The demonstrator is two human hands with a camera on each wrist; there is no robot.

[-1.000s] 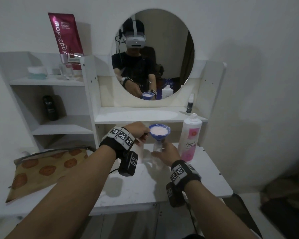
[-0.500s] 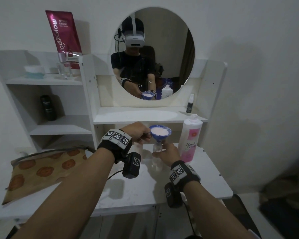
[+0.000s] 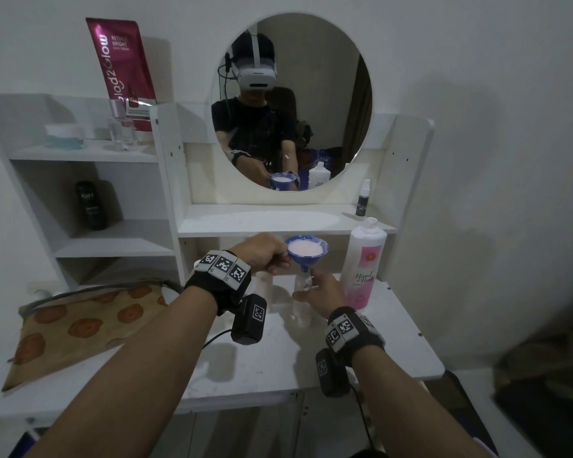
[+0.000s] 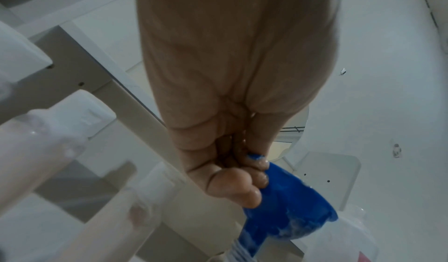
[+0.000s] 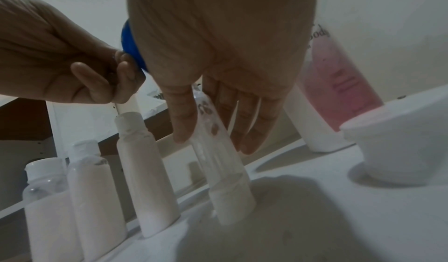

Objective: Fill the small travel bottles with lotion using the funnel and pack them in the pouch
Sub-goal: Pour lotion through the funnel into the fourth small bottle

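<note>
Blue funnel (image 3: pixel 306 252), full of lotion, pinched in my left hand (image 3: pixel 266 252); my right hand (image 3: pixel 323 290), fingers straight, steadies the bottle (image 5: pixel 218 162).

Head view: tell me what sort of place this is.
Probably a bedroom or dressing corner at home, at a white vanity table. An oval wall mirror hangs over its shelf, toiletries such as a magenta cosmetic tube stand on side shelves, and a pink-and-white lotion pump bottle stands on the tabletop.
</note>
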